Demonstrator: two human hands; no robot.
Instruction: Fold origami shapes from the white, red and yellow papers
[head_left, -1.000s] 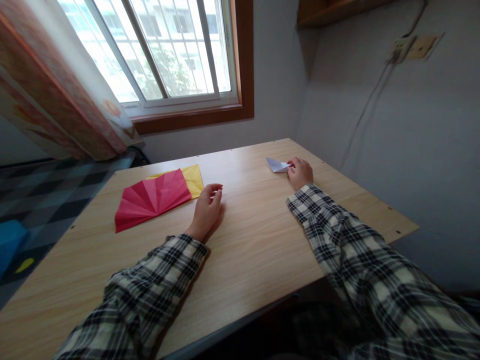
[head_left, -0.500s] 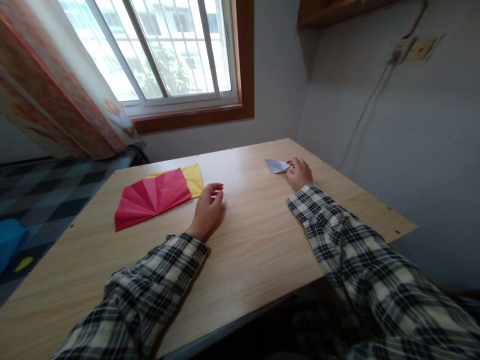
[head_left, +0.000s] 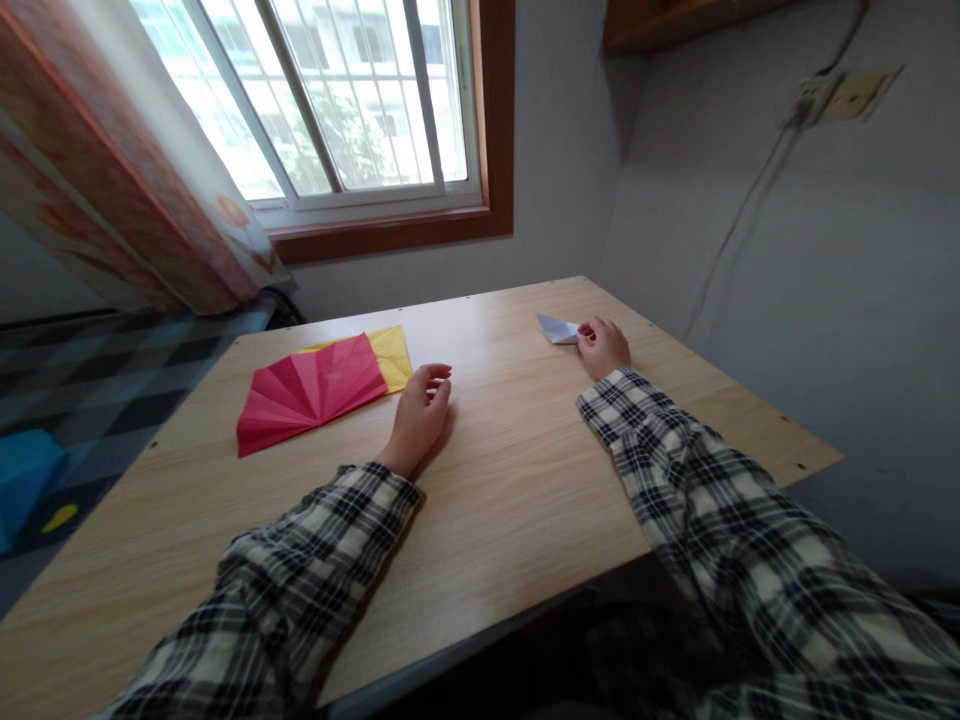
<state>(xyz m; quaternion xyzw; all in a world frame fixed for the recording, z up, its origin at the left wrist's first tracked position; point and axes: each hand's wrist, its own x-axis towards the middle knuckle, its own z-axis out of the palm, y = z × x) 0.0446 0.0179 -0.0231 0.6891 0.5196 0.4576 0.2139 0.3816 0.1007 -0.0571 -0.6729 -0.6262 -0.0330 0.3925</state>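
At a pale wood-grain counter (head_left: 510, 480) under a barred window (head_left: 352, 100), a person in plaid sleeves works with folded paper. The right hand (head_left: 602, 346) rests at the counter's far right side, its fingers (head_left: 586, 331) pressed together in a pinch on the near corner of a small white folded paper piece (head_left: 557, 328), which lies flat on the counter just beyond the hand. The left hand (head_left: 420, 415) sits near the counter's middle, its fingers (head_left: 435, 376) loosely curled and holding nothing, just right of a red fan-creased paper sheet (head_left: 309, 392) that overlaps a yellow paper sheet (head_left: 391, 355).

The white piece is light and gripped only at one corner; a quick pull could well skid it toward the counter's far edge, or a squeeze could blur its creases. The left hand lies close enough to the red sheet that a careless sweep might drag it across the yellow one.

No box, tray or other container shows on the counter; the papers lie loose.
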